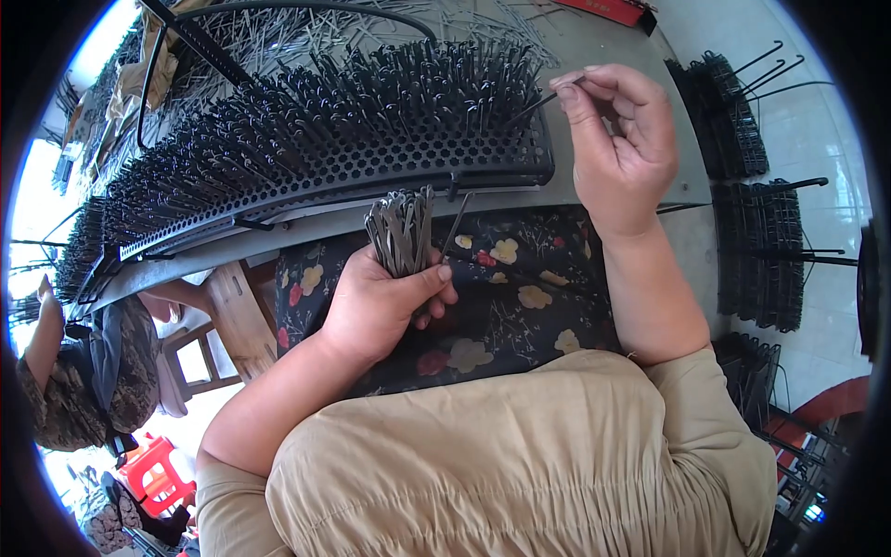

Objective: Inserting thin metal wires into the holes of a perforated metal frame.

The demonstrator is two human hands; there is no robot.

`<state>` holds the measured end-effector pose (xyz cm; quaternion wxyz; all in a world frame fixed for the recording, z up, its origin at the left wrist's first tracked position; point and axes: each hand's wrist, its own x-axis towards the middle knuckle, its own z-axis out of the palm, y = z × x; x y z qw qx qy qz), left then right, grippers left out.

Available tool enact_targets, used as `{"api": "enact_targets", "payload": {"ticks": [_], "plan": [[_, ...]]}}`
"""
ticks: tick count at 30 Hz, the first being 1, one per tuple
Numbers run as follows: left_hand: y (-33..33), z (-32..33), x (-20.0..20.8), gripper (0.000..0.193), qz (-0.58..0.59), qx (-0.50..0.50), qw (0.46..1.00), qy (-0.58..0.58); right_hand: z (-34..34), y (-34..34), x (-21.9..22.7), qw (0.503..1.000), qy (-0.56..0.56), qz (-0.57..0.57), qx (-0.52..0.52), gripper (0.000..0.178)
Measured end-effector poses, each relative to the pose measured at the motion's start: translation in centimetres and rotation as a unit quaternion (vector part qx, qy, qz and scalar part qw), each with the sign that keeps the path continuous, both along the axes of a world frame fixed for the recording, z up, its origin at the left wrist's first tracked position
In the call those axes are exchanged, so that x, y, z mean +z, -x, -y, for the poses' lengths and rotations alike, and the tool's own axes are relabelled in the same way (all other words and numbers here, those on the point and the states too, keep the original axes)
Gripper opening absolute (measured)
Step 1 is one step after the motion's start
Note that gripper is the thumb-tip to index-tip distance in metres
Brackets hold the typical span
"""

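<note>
A flat red package [613, 9] lies at the table's [603, 42] far edge. The left hand [385, 302] rests over the lap, fingers closed round a bundle of grey metal pins [401, 232] (tips upward). The right hand [617, 139], raised at the perforated black rack's [371, 158] right end, pinches one thin pin [543, 100].

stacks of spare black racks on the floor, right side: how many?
3 clear stacks of black racks: upper right, mid right, lower right. More dark frames at the bottom-right rim may be another stack; too dim to tell.
</note>
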<state>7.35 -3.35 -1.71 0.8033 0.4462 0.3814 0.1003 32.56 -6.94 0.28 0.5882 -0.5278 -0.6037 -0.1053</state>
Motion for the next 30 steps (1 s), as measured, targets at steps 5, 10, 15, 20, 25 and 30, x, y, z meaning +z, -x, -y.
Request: {"api": "enact_targets", "payload": {"ticks": [5,10,15,20,25,30], "plan": [[0.0,0.0,-0.1,0.008,0.008,0.02,1.0,0.012,0.0,0.8,0.5,0.999,0.047,-0.024,-0.012,0.022],[-0.1,-0.6,0.2,0.009,0.065,0.022,0.996,0.06,-0.1,1.0,0.7,0.983,0.057,0.17,-0.045,0.013],[-0.3,-1.3,1.2,0.01,0.174,-0.008,0.969,0.177,2.1,5.1,0.9,0.794,0.285,-0.415,0.341,0.017],[-0.8,-1.0,1.1,0.017,0.138,-0.048,0.971,0.187,2.2,3.6,0.8,0.791,0.286,-0.448,0.303,0.019],[-0.8,-0.5,0.0,0.023,0.072,-0.034,0.99,0.114,0.6,0.1,1.2,0.978,0.09,-0.178,0.065,0.027],[-1.2,-0.1,0.5,0.027,0.043,0.007,0.995,0.09,-0.2,0.2,0.0,1.0,0.013,0.006,-0.014,0.025]]}}
